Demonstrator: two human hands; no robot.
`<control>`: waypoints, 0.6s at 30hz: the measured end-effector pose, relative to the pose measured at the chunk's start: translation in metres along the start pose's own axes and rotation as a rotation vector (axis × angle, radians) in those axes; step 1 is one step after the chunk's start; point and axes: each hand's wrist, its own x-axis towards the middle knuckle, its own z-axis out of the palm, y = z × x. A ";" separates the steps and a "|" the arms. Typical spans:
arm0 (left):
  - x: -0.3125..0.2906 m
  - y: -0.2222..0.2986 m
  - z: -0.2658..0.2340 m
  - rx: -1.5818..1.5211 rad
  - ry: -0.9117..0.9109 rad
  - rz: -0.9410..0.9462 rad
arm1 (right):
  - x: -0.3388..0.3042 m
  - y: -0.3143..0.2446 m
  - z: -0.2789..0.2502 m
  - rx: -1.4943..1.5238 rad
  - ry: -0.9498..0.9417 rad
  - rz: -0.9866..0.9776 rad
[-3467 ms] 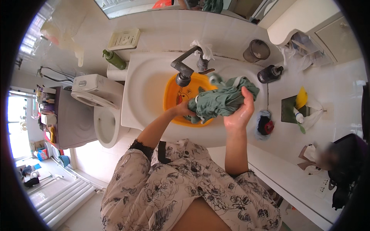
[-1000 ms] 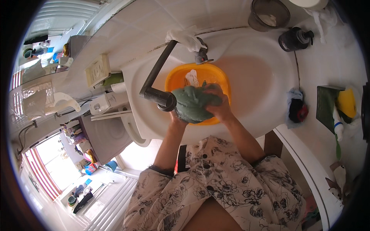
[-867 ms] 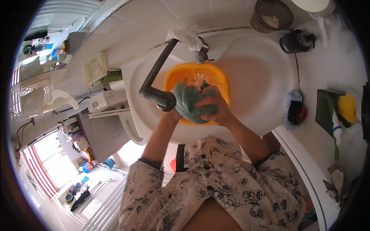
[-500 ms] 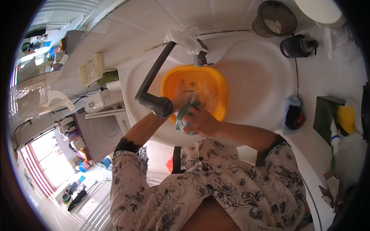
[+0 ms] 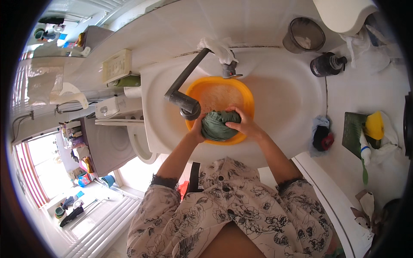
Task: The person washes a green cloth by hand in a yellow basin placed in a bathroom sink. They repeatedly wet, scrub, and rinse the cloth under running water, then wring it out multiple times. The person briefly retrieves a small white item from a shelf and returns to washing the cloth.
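A dark green cloth (image 5: 220, 125), wet-looking and gathered into a rounded bundle, is between my two hands over the near part of an orange-yellow basin (image 5: 250, 96). My left hand (image 5: 198, 130) presses on its left side, and most of those fingers are hidden by the cloth. On the other side my right hand (image 5: 245, 122) grips the bundle, its thumb on the front and its fingers over the top. Cloudy, foamy water (image 5: 219, 95) shows in the basin beyond the cloth. The basin sits inside a white sink (image 5: 288, 86).
A black swivel faucet arm (image 5: 185, 81) reaches over the basin's left side, close to my left hand. At the back right stand a dark translucent cup (image 5: 312, 36) and a black pump bottle (image 5: 328, 64). A small cloth bundle (image 5: 322, 135) and a yellow item (image 5: 374, 125) lie on the right.
My hands were close together, working the green cloth at the basin's near edge. They are now apart on either side of it, and the cloth has become a rounder bundle. The view has shifted slightly.
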 end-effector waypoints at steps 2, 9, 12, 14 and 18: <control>0.001 -0.005 -0.004 -0.034 -0.026 0.010 | 0.014 -0.022 0.003 0.010 0.233 -0.001; 0.000 0.002 0.032 0.411 0.745 0.384 | 0.071 -0.096 -0.025 0.377 0.279 0.187; 0.064 -0.008 -0.042 1.355 1.076 1.245 | 0.084 -0.078 -0.019 0.521 0.291 0.137; 0.052 0.000 -0.022 1.199 0.675 1.202 | 0.080 -0.079 -0.016 0.545 0.330 0.090; 0.001 0.004 0.041 0.625 0.184 0.864 | 0.077 -0.064 -0.013 0.539 0.307 0.007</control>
